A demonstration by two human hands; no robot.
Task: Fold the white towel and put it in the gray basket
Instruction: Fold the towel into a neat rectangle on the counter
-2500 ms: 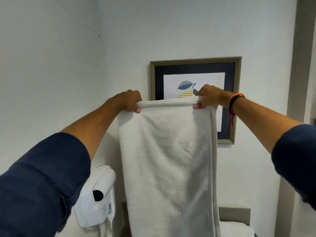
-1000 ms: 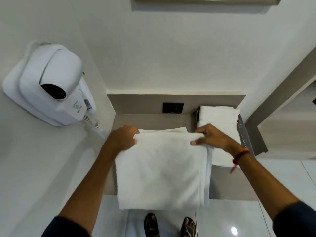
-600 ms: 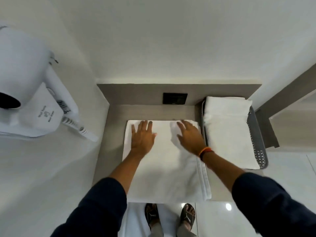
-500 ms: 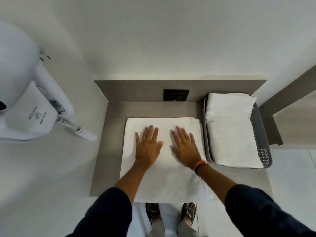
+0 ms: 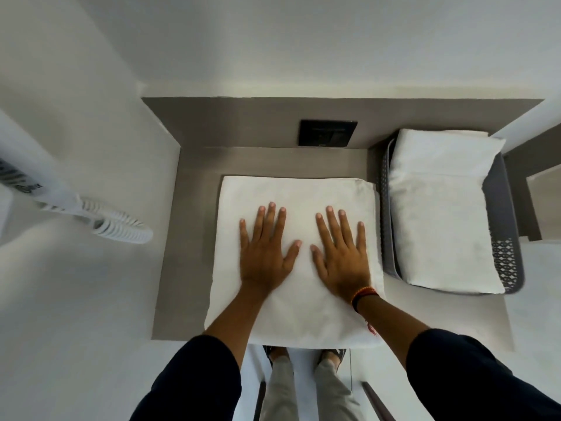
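coiled cord (image 5: 121,229): white, hanging off the wall unit at far left, clear of the counter.
counter (image 5: 194,238): gray slab set in a wall corner, bare strip showing left of the towel.
white towel (image 5: 300,189): folded to a rough square, lying flat mid-counter, near edge overhanging the counter front a little; not in the basket.
left hand (image 5: 264,253): palm down on the towel's left half, fingers spread flat, gripping nothing, just pressing.
right hand (image 5: 343,256): palm down on the right half, fingers splayed, nothing held; thumb tips of both hands close but apart.
wristband (image 5: 362,294): orange and black, on the right wrist.
wall plate (image 5: 328,133): black, on the backsplash behind the towel.
gray basket (image 5: 504,226): perforated walls, at the counter's right end, just beside the towel's right edge.
folded white stack (image 5: 440,208): already inside the basket, filling most of it.
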